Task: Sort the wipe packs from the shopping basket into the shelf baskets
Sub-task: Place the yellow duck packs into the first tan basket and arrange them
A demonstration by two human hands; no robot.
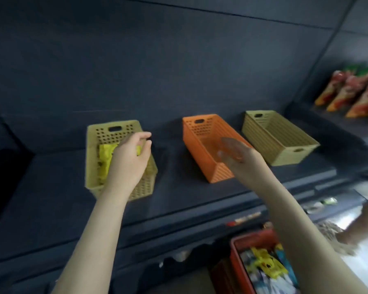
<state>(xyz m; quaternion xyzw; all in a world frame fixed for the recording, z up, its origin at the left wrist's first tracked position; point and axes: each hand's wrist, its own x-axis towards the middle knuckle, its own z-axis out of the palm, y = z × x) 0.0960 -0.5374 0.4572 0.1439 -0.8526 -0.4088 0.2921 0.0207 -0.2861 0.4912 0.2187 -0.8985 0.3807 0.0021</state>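
— Where is the left hand (128,162)?

— Over the tan basket (113,130), which stands toward the left end of the shelf (51,198). Its back faces the camera and its fingers are curled.

— Does it hold anything?

— I cannot tell. A yellow pack (105,158) lies inside that basket, against its left wall, and the hand covers the pack's right part. A strip of yellow shows between thumb and fingers, but whether they pinch it is not clear.

— And the right hand (236,153)?

— It hovers over the orange basket (200,128), at that basket's near right corner. It is blurred, yet the fingers look straight and spread, with nothing in them.

— Where does the orange basket stand?

— In the middle of the shelf, between the tan basket and an olive basket (285,149), which is close to the shelf's right end. The three are apart from each other. No pack shows in the orange or the olive one.

— The shopping basket (253,236)?

— Red, below the shelf's front edge, at the lower right, under the right forearm. Packs (263,266) lie in it, yellow and blue among them, too blurred to count.

— Anything else?

— Red and orange bags (348,92) lean in a row on a further shelf at the upper right.
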